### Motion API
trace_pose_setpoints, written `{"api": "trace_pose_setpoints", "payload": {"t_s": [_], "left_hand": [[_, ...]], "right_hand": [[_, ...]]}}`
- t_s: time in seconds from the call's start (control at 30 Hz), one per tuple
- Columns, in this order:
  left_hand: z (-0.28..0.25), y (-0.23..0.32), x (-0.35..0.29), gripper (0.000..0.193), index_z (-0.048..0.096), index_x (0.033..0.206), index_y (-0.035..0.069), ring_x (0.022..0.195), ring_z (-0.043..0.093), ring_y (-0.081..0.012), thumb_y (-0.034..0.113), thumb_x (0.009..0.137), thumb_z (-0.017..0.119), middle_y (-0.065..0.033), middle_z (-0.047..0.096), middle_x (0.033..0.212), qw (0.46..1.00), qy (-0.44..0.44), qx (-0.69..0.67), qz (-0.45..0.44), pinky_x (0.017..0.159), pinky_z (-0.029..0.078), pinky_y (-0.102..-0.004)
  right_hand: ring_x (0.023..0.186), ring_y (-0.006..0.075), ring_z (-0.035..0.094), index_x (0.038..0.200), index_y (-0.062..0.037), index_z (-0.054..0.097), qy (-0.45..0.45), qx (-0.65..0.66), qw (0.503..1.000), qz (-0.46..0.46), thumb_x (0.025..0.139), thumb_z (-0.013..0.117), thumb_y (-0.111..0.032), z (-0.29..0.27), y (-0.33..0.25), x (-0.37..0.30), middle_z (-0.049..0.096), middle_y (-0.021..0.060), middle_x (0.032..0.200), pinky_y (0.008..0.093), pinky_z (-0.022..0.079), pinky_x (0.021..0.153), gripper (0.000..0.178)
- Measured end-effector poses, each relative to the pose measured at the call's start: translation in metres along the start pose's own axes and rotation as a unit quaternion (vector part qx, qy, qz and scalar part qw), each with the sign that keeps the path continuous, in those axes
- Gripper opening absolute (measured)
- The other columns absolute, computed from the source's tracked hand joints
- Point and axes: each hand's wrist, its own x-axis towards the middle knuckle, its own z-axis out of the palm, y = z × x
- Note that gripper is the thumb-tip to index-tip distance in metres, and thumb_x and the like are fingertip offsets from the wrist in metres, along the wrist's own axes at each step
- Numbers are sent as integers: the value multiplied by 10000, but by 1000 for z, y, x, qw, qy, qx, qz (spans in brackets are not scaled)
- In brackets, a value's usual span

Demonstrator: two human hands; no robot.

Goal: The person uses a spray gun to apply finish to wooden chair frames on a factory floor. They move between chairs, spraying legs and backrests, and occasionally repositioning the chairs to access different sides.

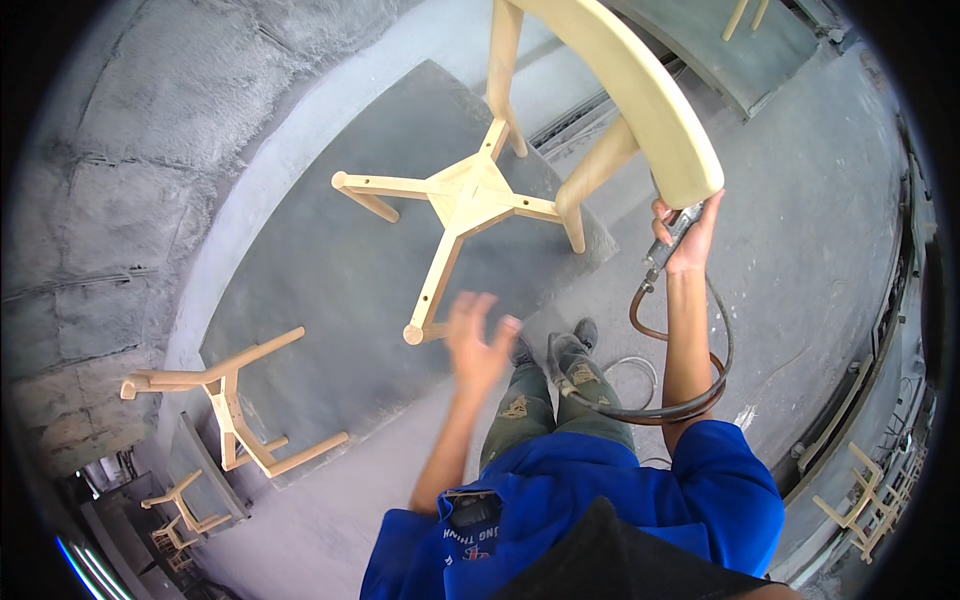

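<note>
A pale wooden chair frame stands on a dark grey bench top, its curved backrest rising toward me on the right. My right hand is wrapped round a metallic air tool just under the backrest's near end. The tool's working end is hidden behind the wood. From the tool's lower end a brown hose runs down and loops around my right forearm. My left hand, slightly blurred, has its fingers spread beside the nearest chair leg and holds nothing.
Another wooden chair frame lies at the bench's left end. Smaller frames stand at lower left, and more wooden parts at lower right. A grey dusty wall rises on the left. The hose hangs across my legs.
</note>
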Motion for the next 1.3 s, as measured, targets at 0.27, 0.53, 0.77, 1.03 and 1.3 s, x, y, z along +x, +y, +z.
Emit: {"api": "trace_pose_setpoints", "payload": {"t_s": [0.27, 0.53, 0.77, 1.03, 1.3], "left_hand": [[-71, -148, 99, 839, 665, 1267, -53, 1085, 675, -319, 657, 827, 748, -243, 696, 1152, 929, -217, 57, -294, 979, 504, -425], [-61, -173, 81, 711, 741, 1058, -60, 822, 654, -192, 620, 855, 754, -123, 709, 902, 936, -203, -61, -280, 729, 522, -353], [-60, -183, -34, 534, 739, 969, -52, 746, 590, -110, 471, 884, 801, -46, 684, 831, 924, -96, -167, -331, 655, 483, -307], [-29, -179, -228, 327, 709, 962, 6, 788, 587, -117, 329, 943, 759, -16, 656, 849, 845, 83, -321, -419, 708, 480, -298], [6, -148, -194, 534, 623, 1215, -9, 909, 624, -214, 475, 992, 652, -80, 642, 1061, 768, 196, -419, -442, 792, 518, -368]], "right_hand": [[644, 150, 600, 1104, -39, 589, 109, -153, 982, 36, 1011, 367, -724, -16, 35, -9, 606, 57, 772, 216, 337, 394, 726], [577, 140, 639, 1029, -64, 639, 257, -369, 888, 95, 1022, 413, -686, -84, 69, -104, 643, 45, 703, 256, 376, 409, 662], [643, 166, 685, 1003, -51, 642, 190, -431, 857, 209, 1017, 381, -709, -117, 59, -195, 690, 84, 764, 271, 422, 412, 708], [722, 176, 714, 1049, -9, 665, 184, -421, 859, 226, 1017, 351, -723, -120, 59, -185, 724, 99, 809, 290, 460, 479, 780], [965, 184, 718, 1154, -43, 656, 112, -387, 897, 180, 1013, 257, -755, -133, 21, -164, 739, 94, 946, 289, 494, 603, 828]]}}
